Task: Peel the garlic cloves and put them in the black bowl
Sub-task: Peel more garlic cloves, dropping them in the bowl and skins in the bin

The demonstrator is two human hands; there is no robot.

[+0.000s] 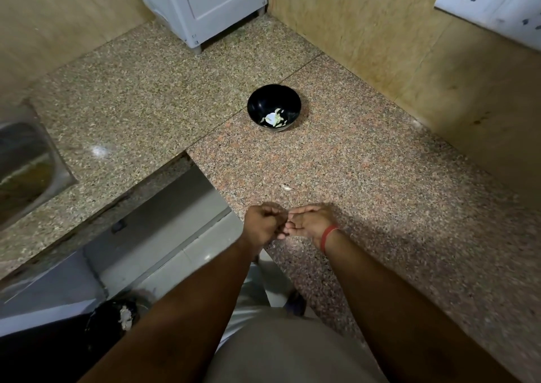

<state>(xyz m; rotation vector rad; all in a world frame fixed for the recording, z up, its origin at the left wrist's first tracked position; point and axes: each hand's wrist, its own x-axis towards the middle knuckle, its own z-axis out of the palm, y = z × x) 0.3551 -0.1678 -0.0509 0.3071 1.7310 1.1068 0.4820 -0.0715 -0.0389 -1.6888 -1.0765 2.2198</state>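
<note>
Here, hands (288, 223) together, black bowl (274, 107) well beyond, garlic clove (287, 188) between

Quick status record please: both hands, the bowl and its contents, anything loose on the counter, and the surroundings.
left hand: fingers curled, meeting the right hand above the counter edge; whatever it holds is hidden
right hand: fingers touching the left hand; red band on the wrist; grip hidden
black bowl: upright on the granite counter, apart from the hands; pale garlic pieces inside
loose piece: small, pale, on the counter between bowl and hands
sink: far left
white appliance: back corner
</note>
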